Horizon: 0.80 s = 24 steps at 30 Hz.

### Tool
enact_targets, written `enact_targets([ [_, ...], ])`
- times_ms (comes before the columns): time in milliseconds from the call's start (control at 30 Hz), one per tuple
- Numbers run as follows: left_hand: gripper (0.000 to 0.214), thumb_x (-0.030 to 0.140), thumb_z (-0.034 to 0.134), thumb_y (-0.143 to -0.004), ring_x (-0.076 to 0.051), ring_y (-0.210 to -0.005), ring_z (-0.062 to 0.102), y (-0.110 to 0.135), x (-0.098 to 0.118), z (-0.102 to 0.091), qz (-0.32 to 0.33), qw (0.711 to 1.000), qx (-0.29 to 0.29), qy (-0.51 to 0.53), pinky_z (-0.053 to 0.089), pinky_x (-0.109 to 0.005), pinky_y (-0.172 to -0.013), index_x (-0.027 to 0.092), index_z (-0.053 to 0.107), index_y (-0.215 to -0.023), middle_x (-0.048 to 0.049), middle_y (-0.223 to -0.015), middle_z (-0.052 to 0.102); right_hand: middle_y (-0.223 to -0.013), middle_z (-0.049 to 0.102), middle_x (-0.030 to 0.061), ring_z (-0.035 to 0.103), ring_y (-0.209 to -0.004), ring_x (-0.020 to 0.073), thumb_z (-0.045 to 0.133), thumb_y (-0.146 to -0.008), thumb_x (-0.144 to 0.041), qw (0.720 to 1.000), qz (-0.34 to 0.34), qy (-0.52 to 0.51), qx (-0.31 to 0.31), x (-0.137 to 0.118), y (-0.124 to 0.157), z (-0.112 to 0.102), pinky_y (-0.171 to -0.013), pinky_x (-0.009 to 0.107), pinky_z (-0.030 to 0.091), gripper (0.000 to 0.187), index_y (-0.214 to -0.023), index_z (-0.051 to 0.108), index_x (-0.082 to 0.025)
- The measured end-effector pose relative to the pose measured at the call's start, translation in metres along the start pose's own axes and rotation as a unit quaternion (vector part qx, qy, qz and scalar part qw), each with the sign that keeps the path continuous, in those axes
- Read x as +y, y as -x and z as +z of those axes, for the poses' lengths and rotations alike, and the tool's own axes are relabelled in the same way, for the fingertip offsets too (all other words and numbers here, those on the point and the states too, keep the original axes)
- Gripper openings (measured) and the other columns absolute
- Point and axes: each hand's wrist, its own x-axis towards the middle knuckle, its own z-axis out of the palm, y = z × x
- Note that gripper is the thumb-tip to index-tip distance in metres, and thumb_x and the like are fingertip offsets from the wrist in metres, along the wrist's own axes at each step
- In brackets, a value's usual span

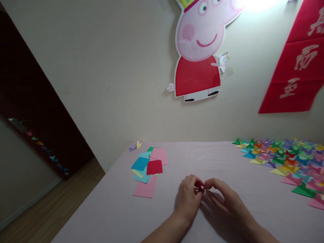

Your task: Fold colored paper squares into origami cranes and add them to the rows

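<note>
My left hand (187,198) rests low over the table, its fingers closed on a small piece of folded red paper (199,189). Only a sliver of the paper shows between the fingers, so its folded shape is hidden. From the other side my right hand (226,197) reaches in, thumb and forefinger pinched at the paper's right end. To the left of both hands lies a loose pile of coloured paper squares, with a red square (154,167), a blue square (140,164) and a pink square (145,187) among them.
Rows of folded paper cranes (286,157) fill the table's right side. A yellow folded piece (138,145) and a purple one (132,147) sit at the back left corner. The wall behind carries a cartoon pig cutout (198,76) and a red banner (291,74).
</note>
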Motion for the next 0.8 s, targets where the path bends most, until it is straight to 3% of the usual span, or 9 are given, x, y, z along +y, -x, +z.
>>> enact_targets([
  [100, 0.016, 0.006, 0.061, -0.080, -0.018, -0.084, 0.055, -0.008, -0.003, -0.001, 0.012, 0.999, -0.016, -0.036, 0.041, -0.028, -0.074, 0.022, 0.056, -0.080, 0.0032, -0.083, 0.063, -0.098, 0.069, 0.0034, 0.066, -0.089, 0.0198, 0.057, -0.089, -0.030, 0.999, -0.027, 0.011, -0.016, 0.006, -0.005, -0.002, -0.078, 0.029, 0.054, 0.014, -0.102, 0.059, -0.026],
  [200, 0.015, 0.009, 0.064, -0.082, -0.018, -0.083, 0.054, -0.019, -0.006, -0.003, 0.101, 0.990, -0.038, -0.091, 0.040, -0.028, -0.076, 0.021, 0.055, -0.081, 0.0029, -0.083, 0.062, -0.090, 0.067, 0.0030, 0.065, -0.085, 0.0187, 0.054, -0.091, -0.025, 0.995, -0.089, 0.029, -0.027, 0.015, -0.013, -0.009, -0.073, 0.028, 0.054, 0.005, -0.091, 0.058, -0.025],
  [267, 0.015, 0.008, 0.062, -0.083, -0.018, -0.085, 0.054, -0.024, -0.007, -0.005, 0.152, 0.978, -0.053, -0.130, 0.040, -0.029, -0.079, 0.021, 0.056, -0.085, 0.0017, -0.088, 0.063, -0.085, 0.066, 0.0029, 0.063, -0.078, 0.0179, 0.050, -0.094, -0.023, 0.987, -0.137, 0.076, -0.021, 0.022, -0.018, -0.013, -0.069, 0.027, 0.052, 0.013, -0.084, 0.057, -0.024],
  [467, 0.014, 0.014, 0.056, -0.093, -0.018, -0.102, 0.053, -0.008, -0.007, -0.019, 0.205, 0.946, -0.125, -0.219, 0.040, -0.032, -0.089, 0.023, 0.058, -0.104, 0.0004, -0.109, 0.065, -0.080, 0.065, 0.0034, 0.055, -0.070, 0.0190, 0.038, -0.101, -0.018, 0.923, -0.285, 0.251, -0.068, 0.035, -0.016, -0.019, -0.069, 0.033, 0.043, 0.028, -0.084, 0.060, -0.022],
  [567, 0.021, 0.016, 0.052, -0.097, -0.019, -0.110, 0.051, 0.007, -0.004, -0.027, 0.241, 0.922, -0.152, -0.263, 0.038, -0.035, -0.097, 0.022, 0.057, -0.116, -0.0008, -0.123, 0.063, -0.083, 0.066, 0.0039, 0.055, -0.072, 0.0186, 0.037, -0.102, -0.019, 0.924, -0.278, 0.243, -0.104, 0.038, -0.013, -0.023, -0.070, 0.033, 0.043, 0.030, -0.084, 0.061, -0.021],
  [667, 0.027, 0.019, 0.049, -0.098, -0.021, -0.111, 0.051, 0.014, -0.001, -0.029, 0.257, 0.903, -0.167, -0.302, 0.038, -0.038, -0.098, 0.019, 0.052, -0.125, -0.0043, -0.128, 0.061, -0.090, 0.068, 0.0037, 0.058, -0.078, 0.0179, 0.044, -0.101, -0.022, 0.947, -0.224, 0.188, -0.137, 0.043, -0.012, -0.028, -0.072, 0.031, 0.044, 0.023, -0.087, 0.063, -0.022],
  [800, 0.022, 0.018, 0.050, -0.097, -0.021, -0.109, 0.051, 0.014, 0.002, -0.028, 0.254, 0.896, -0.178, -0.317, 0.041, -0.036, -0.096, 0.019, 0.055, -0.119, -0.0042, -0.127, 0.060, -0.095, 0.068, 0.0036, 0.059, -0.089, 0.0188, 0.053, -0.099, -0.029, 0.973, -0.144, 0.087, -0.155, 0.046, -0.014, -0.032, -0.078, 0.031, 0.047, 0.018, -0.089, 0.068, -0.025],
])
